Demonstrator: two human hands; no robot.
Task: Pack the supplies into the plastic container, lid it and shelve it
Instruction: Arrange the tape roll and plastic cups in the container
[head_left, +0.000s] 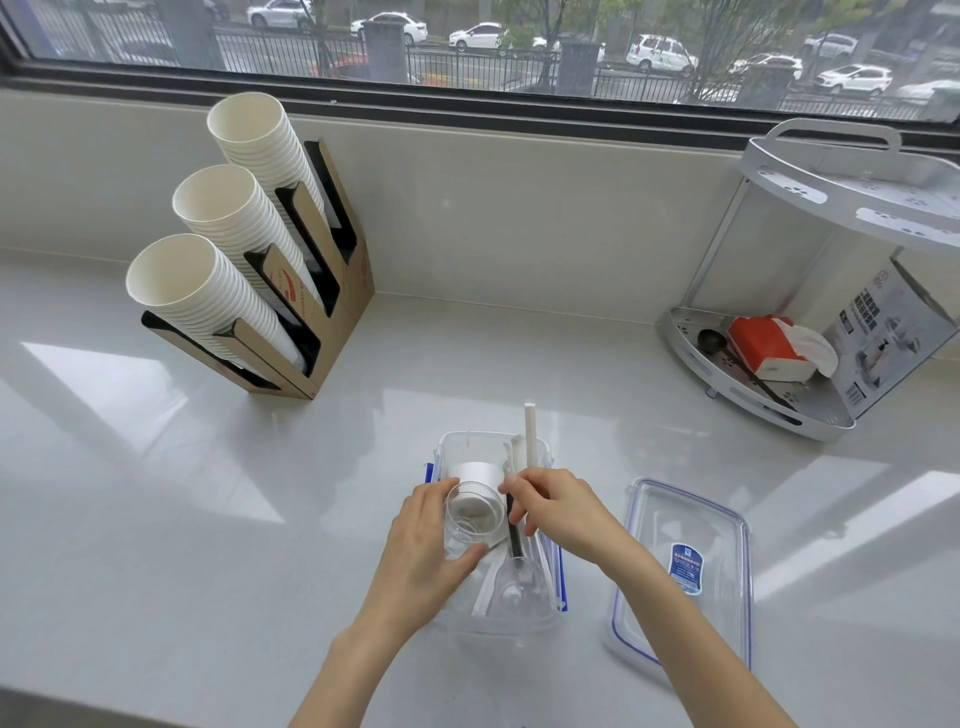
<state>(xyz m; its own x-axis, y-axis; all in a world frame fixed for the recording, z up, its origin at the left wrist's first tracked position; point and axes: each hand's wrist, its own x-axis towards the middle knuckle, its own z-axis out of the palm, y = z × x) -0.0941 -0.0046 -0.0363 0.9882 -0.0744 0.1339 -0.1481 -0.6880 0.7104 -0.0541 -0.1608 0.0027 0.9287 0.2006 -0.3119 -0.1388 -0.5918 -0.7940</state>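
A clear plastic container (470, 441) with blue clips sits on the counter in front of me. Over it, my left hand (423, 561) grips a clear plastic cup (475, 519), tilted on its side. A white paper cup (475, 474) lies just beyond it inside the container. My right hand (558, 512) pinches a black-handled scoop (515, 545) whose clear bowl lies at the container's near end. A white straw (531, 436) sticks up past the far rim. The clear lid (685, 571) with blue trim lies flat to the right.
A cardboard holder (332, 332) with three stacks of white paper cups stands at the back left. A white two-tier corner shelf (769, 405) at the right holds a red tissue pack, a black spoon and a printed box. A window runs behind the counter.
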